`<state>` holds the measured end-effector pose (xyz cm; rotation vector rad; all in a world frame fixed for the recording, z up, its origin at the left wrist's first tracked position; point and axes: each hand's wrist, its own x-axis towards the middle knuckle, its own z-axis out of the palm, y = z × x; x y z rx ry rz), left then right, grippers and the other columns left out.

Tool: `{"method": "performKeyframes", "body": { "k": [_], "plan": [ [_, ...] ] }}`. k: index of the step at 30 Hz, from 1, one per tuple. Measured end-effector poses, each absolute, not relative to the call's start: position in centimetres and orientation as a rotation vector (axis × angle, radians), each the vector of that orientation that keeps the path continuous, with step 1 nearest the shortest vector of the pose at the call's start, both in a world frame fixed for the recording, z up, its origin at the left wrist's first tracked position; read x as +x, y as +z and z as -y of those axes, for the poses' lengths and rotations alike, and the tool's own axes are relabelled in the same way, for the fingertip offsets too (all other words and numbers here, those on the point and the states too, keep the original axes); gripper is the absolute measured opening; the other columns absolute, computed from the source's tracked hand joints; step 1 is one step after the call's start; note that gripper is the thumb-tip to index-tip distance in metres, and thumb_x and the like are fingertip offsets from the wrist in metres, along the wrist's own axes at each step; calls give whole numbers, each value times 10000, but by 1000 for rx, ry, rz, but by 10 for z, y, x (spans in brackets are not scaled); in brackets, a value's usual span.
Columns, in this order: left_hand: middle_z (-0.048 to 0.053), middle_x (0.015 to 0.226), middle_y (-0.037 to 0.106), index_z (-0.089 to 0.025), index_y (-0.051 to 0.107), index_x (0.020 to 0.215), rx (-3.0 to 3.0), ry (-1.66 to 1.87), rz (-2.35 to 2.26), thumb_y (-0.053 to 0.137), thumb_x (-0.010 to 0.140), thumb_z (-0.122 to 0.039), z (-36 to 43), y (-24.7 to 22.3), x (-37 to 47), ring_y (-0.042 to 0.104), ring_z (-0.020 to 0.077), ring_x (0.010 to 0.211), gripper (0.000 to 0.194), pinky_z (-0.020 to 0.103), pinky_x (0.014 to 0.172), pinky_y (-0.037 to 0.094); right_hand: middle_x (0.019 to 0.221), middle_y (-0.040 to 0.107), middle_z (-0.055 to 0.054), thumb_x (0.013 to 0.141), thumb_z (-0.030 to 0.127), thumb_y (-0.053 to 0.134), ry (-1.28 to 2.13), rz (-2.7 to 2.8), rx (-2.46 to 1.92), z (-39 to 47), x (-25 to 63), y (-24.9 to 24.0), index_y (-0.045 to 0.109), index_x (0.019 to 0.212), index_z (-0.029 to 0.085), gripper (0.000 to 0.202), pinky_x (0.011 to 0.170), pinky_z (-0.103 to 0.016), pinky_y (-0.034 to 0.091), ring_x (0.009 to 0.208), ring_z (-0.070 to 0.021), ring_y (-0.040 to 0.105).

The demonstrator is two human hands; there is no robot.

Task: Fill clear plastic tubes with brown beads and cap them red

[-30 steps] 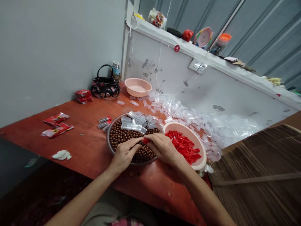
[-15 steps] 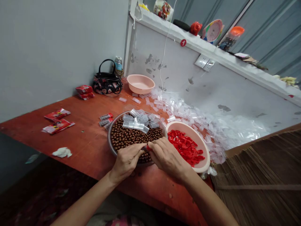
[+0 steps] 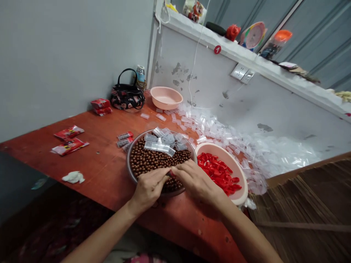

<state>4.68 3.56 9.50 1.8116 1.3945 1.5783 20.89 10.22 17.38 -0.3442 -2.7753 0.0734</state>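
One red piece (image 3: 172,173), pinched by fingers of left hand (image 3: 149,186) and right hand (image 3: 196,180); apparently done: capped tubes (image 3: 125,141), left; apparently outstanding: loose caps (image 3: 218,173), right; clear cases (image 3: 219,133), far.

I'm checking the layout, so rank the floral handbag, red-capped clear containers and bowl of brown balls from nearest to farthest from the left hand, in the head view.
From the left hand:
1. Bowl of brown balls: just beyond the hand.
2. Red-capped clear containers: left of the bowl.
3. Floral handbag: farthest back, upper left.
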Motion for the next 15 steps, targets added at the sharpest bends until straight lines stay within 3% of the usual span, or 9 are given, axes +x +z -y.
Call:
{"method": "performKeyframes", "body": {
  "k": [5, 9, 12, 15],
  "plan": [
    [54, 1075, 653, -178, 634, 1055, 1118, 1683, -1228, 556, 783, -307, -44, 110, 49, 604, 225, 972, 310, 337, 870, 471, 996, 635, -45, 815, 273, 555, 745, 2205, -573, -116, 197, 165, 581, 1070, 237, 258, 843, -340, 434, 924, -172, 565],
    [84, 1050, 661, -143, 617, 1082, 781, 1721, -966, 622, 731, -325, -48, 116, 49, 619, 241, 930, 395, 372, 843, 487, 1131, 593, -42, 811, 345, 540, 1316, 1831, -740, -110, 202, 153, 556, 1119, 246, 324, 870, -357, 439, 984, -192, 569],
    [81, 1003, 678, -151, 631, 1065, 729, 1696, -919, 644, 711, -324, -46, 117, 48, 634, 227, 884, 395, 367, 835, 489, 971, 651, -57, 782, 369, 569, 1546, 1578, -729, -106, 207, 139, 563, 1090, 217, 344, 785, -357, 474, 809, -179, 618],
    [66, 1004, 680, -169, 648, 1039, 855, 1682, -1027, 630, 719, -332, -43, 116, 47, 620, 225, 922, 360, 367, 882, 457, 898, 654, -87, 746, 445, 582, 1621, 1429, -705, -107, 205, 133, 599, 961, 177, 344, 722, -362, 491, 782, -199, 612]
  ]
}}
